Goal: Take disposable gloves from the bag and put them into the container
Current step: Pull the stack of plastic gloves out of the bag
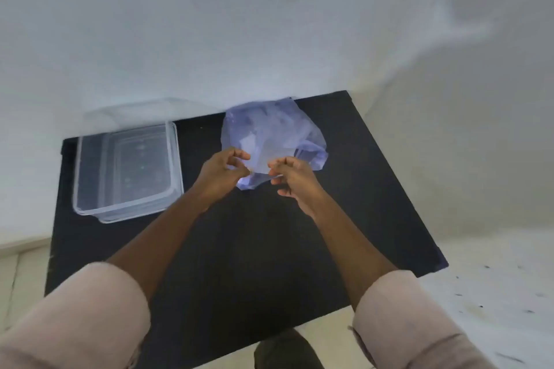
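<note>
A translucent bluish plastic bag [269, 135] lies at the far middle of the black table [254, 243], with pale crumpled gloves dimly showing inside. My left hand [223, 172] pinches the bag's near edge on the left. My right hand [292, 178] pinches the same edge on the right. The two hands are a small gap apart at the bag's mouth. A clear rectangular plastic container [126, 171] sits open at the table's far left, with nothing visible inside.
The container's clear lid [141, 112] leans against the white wall behind it. The table stands against the wall, with a pale floor [485, 293] on its right. A dark shoe [284, 350] shows below the table's front edge.
</note>
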`<state>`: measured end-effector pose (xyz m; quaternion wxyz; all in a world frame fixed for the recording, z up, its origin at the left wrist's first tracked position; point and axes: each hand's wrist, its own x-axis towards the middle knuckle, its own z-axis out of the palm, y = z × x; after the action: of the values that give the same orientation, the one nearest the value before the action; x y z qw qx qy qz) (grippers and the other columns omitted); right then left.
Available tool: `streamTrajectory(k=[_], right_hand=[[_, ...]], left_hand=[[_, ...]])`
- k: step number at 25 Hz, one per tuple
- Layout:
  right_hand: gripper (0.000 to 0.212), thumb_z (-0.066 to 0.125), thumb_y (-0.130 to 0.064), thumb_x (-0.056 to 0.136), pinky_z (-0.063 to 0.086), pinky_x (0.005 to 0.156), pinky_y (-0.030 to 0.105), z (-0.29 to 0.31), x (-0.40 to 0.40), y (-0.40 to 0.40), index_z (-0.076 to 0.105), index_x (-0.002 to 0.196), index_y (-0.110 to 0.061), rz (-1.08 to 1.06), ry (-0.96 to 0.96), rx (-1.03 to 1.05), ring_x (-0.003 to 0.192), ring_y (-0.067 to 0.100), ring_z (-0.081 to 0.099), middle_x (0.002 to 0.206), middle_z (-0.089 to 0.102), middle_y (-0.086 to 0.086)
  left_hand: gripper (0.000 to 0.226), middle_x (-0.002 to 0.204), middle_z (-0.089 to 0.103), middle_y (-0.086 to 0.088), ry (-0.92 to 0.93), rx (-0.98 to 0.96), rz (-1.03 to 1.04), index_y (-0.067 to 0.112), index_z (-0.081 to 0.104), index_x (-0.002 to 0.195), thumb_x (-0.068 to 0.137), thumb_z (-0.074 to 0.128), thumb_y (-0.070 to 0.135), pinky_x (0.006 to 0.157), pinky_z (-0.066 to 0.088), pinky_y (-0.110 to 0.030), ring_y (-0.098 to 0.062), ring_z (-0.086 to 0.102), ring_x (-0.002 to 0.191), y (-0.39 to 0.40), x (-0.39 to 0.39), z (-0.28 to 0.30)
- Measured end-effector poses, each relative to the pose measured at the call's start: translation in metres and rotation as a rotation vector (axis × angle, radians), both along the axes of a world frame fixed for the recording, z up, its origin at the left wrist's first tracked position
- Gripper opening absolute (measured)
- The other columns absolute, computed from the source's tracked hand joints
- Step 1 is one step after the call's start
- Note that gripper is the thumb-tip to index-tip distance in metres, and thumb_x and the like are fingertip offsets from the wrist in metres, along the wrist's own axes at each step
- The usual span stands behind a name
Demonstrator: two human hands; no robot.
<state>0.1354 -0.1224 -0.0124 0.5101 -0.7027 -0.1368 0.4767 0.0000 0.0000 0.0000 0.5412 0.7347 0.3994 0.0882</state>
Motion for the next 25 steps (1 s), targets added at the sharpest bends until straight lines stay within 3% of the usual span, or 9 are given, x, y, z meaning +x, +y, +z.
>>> streamTrajectory(k=[2,4,8,11,14,16,19,21,25], right_hand=[[0.013,0.056,-0.029,0.088,0.038,0.056,0.027,-0.022,0.028,0.015,0.059,0.097,-0.019,-0.113,0.084,-0.137,0.065,0.014,0.054,0.079,0.059,-0.001],[0.023,0.059,-0.034,0.087,0.036,0.053,0.027,-0.050,0.047,0.026,0.057,0.104,-0.017,-0.263,0.159,-0.307,0.062,0.017,0.051,0.082,0.057,0.003],[0.044,0.066,-0.036,0.081,0.050,0.068,0.033,-0.084,0.068,0.048,0.060,0.111,-0.004,-0.189,-0.209,-0.472,0.086,0.031,0.065,0.102,0.067,0.013],[0.041,0.071,-0.035,0.075,0.052,0.066,0.035,-0.093,0.078,0.060,0.064,0.100,-0.003,-0.108,-0.270,-0.525,0.082,0.030,0.065,0.092,0.068,0.011],[0.017,0.070,-0.018,0.072,0.052,0.055,0.037,-0.089,0.083,0.070,0.060,0.065,-0.007,-0.200,-0.238,-0.428,0.058,0.021,0.058,0.060,0.057,0.005],[0.030,0.068,-0.012,0.074,0.042,0.050,0.033,-0.084,0.084,0.075,0.047,0.052,-0.012,-0.306,-0.168,-0.321,0.050,0.017,0.046,0.051,0.045,0.002],[0.017,0.069,-0.012,0.078,0.054,0.064,0.036,-0.074,0.078,0.082,0.054,0.071,-0.014,-0.491,0.168,-0.171,0.076,0.023,0.061,0.074,0.060,0.004],[0.016,0.072,-0.014,0.081,0.060,0.068,0.038,-0.069,0.071,0.087,0.058,0.087,-0.019,-0.505,0.368,-0.118,0.090,0.023,0.064,0.093,0.065,0.002],[0.018,0.067,-0.008,0.085,0.061,0.065,0.037,-0.075,0.073,0.090,0.063,0.103,-0.009,-0.388,0.224,-0.140,0.090,0.027,0.068,0.105,0.070,0.011]], left_hand=[[0.051,0.126,0.051,-0.017,0.205,0.282,-0.107,0.024,0.055,0.125,0.076,0.069,0.025,0.088,0.049,-0.036,-0.035,0.053,0.114,0.003,0.026,-0.017],[0.067,0.150,0.025,-0.018,0.426,0.472,-0.241,0.034,0.041,0.140,0.079,0.068,0.034,0.105,0.037,-0.054,-0.042,0.030,0.135,-0.005,0.044,-0.036],[0.071,0.160,-0.003,-0.016,0.622,0.570,-0.348,0.038,0.032,0.145,0.081,0.064,0.039,0.114,0.016,-0.060,-0.042,0.003,0.145,-0.010,0.070,-0.072],[0.071,0.156,0.012,-0.018,0.620,0.628,-0.243,0.029,0.031,0.146,0.082,0.062,0.034,0.113,0.019,-0.057,-0.041,0.015,0.142,0.001,0.086,-0.081],[0.071,0.141,0.035,-0.018,0.535,0.657,-0.172,0.017,0.031,0.146,0.083,0.062,0.026,0.104,0.035,-0.050,-0.038,0.041,0.127,0.014,0.096,-0.081],[0.073,0.134,0.041,-0.017,0.502,0.615,-0.149,0.017,0.027,0.147,0.083,0.062,0.023,0.099,0.045,-0.049,-0.037,0.050,0.116,0.023,0.100,-0.082],[0.080,0.130,0.043,-0.016,0.451,0.546,-0.143,0.023,0.017,0.150,0.084,0.061,0.018,0.080,0.056,-0.046,-0.033,0.058,0.101,0.029,0.102,-0.081],[0.083,0.128,0.044,-0.015,0.420,0.506,-0.137,0.025,0.014,0.152,0.084,0.061,0.015,0.073,0.053,-0.038,-0.028,0.057,0.095,0.030,0.102,-0.080],[0.080,0.131,0.043,-0.014,0.408,0.479,-0.106,0.027,0.013,0.152,0.088,0.060,0.020,0.071,0.047,-0.033,-0.028,0.055,0.102,0.031,0.101,-0.077]])
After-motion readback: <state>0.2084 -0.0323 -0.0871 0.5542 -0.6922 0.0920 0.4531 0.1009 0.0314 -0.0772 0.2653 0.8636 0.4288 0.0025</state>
